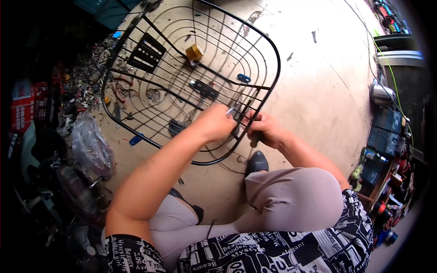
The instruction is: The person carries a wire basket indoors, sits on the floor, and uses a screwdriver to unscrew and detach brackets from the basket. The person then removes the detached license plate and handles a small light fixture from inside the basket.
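One black wire basket (182,77), tilted, long axis running away from the person; left hand (216,123) and right hand (264,129) both clench its near rim, the right possibly also gripping a dark tool.

One black wire basket (191,77) fills the upper middle of the frame, with two hands on its lower edge. One clear plastic bag (91,145) lies at left, and two black shoes show at lower centre.

A pale, stained concrete floor (318,91) fills the middle, brightly lit as if by daylight; a heap of small metal scraps and debris (86,77) lies at the upper left; a crumpled clear plastic bag (91,145) sits beside it; stacked dark rectangular batteries (387,132) line the right edge; a shiny steel kettle (380,93) stands just above them; a thin green wire (387,63) trails past.
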A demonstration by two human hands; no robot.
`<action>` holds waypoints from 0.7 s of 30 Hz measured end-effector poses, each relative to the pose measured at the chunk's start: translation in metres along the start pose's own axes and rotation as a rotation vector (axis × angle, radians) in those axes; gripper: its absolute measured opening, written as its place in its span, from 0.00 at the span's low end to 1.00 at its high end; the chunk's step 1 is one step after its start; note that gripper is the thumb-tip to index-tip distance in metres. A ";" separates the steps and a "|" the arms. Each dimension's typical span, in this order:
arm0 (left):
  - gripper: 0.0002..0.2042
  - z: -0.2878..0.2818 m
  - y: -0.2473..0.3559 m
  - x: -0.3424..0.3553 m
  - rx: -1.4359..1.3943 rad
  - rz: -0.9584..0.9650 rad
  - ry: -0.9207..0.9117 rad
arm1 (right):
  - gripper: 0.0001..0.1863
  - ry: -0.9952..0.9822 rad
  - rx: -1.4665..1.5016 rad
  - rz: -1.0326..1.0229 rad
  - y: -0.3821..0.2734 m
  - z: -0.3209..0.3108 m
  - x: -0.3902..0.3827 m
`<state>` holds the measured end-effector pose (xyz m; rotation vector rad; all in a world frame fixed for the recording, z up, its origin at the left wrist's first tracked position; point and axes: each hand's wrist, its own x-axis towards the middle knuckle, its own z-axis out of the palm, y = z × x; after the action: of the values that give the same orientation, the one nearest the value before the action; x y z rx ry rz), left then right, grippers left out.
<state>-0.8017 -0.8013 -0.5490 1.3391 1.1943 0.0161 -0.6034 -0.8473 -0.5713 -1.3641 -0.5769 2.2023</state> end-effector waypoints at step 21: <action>0.09 0.011 0.000 0.004 0.105 0.025 0.074 | 0.07 0.049 0.176 0.263 0.003 -0.005 -0.005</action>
<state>-0.7925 -0.8068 -0.5534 1.4555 1.2550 0.0213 -0.5979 -0.8516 -0.5716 -1.4634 -0.1871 2.3518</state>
